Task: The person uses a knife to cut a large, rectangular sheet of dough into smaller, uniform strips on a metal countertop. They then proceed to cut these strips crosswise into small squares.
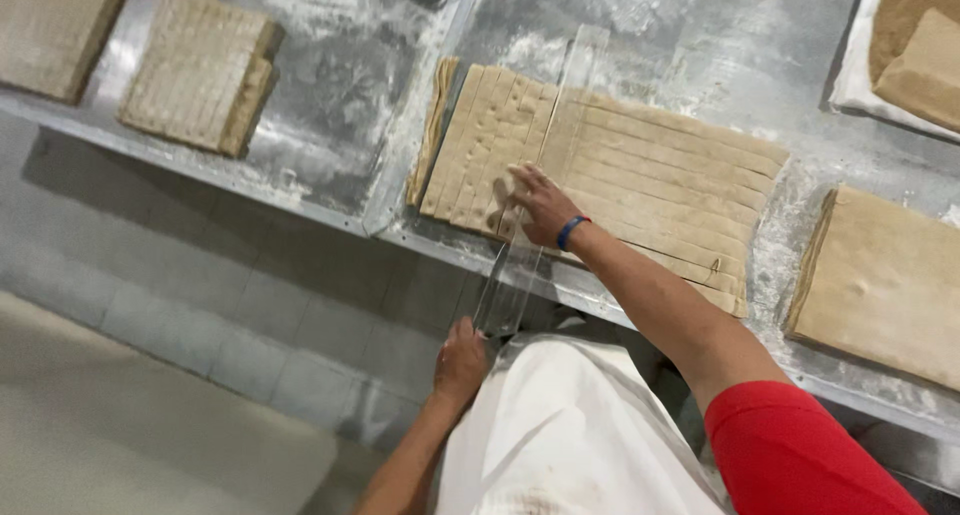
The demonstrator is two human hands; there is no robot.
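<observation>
Two slabs of dough sit far left on the floured metal table (330, 85), one plain (50, 25), one scored block (195, 70). Centre now: left hand (460, 360) grips the near end of a clear ruler (545, 175) below the table edge. Right hand (540, 205), blue wristband (570, 232), presses flat, fingers spread, on ruler and the sliced dough sheet (640, 175). Further right, an uncut slab (885, 285) lies just beside it.
</observation>
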